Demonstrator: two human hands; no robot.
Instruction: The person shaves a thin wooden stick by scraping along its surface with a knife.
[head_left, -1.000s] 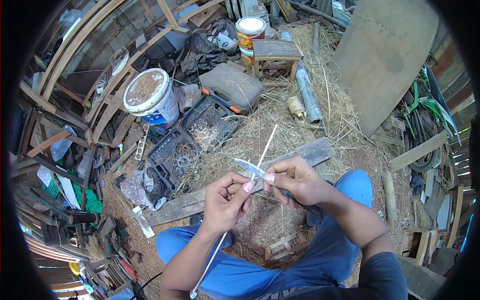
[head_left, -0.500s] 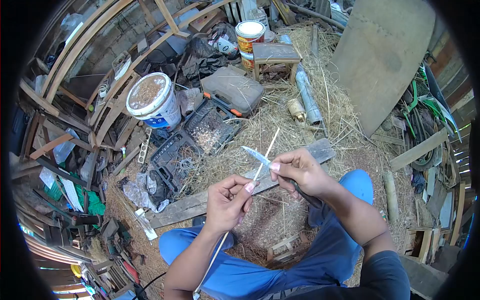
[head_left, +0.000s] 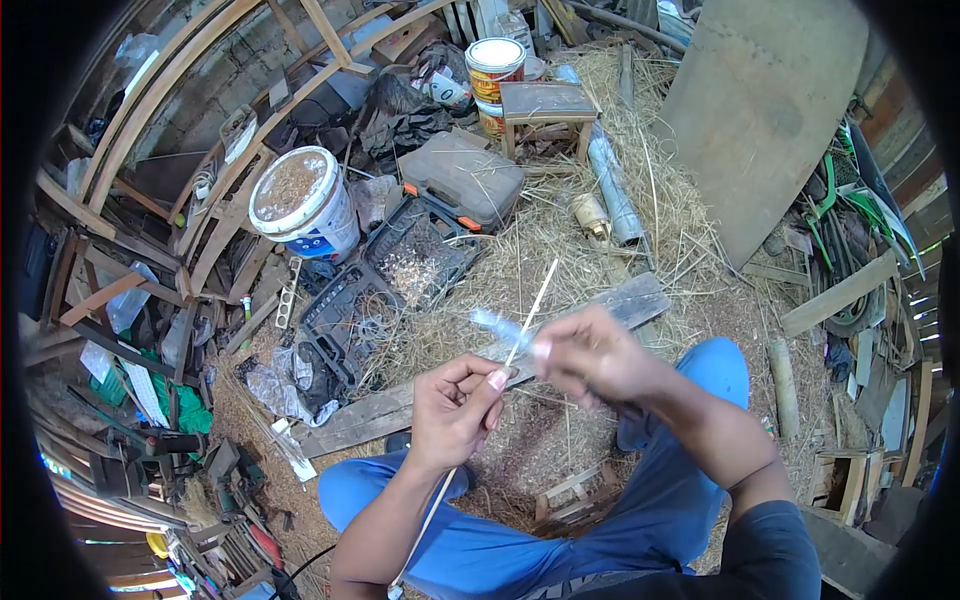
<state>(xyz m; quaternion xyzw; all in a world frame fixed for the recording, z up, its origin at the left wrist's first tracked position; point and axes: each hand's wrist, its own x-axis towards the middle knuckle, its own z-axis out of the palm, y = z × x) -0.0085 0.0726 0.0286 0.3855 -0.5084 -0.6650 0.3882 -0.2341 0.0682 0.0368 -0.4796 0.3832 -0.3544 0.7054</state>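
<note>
My left hand (head_left: 455, 405) pinches a long, thin, pale strip of wood or bamboo (head_left: 541, 295) between thumb and fingers. The strip's upper end points away from me, and its lower part runs down past my left forearm. My right hand (head_left: 590, 352) is closed on a knife, blurred by motion. The knife's blade (head_left: 492, 322) points left and lies across the strip just above my left thumb. Whether its edge touches the strip I cannot tell. The knife's handle is mostly hidden by my fingers.
A wooden plank (head_left: 390, 412) lies across the ground before my legs. Beyond it are an open tool case (head_left: 340, 310), a closed case (head_left: 465, 178), a white bucket (head_left: 310, 215) and a small stool (head_left: 548, 100). Straw and shavings (head_left: 530, 220) cover the ground. A large board (head_left: 765, 120) leans at right.
My right hand and the knife have shifted slightly left and down along the strip, toward my left hand, and are now blurred. My left hand has hardly moved.
</note>
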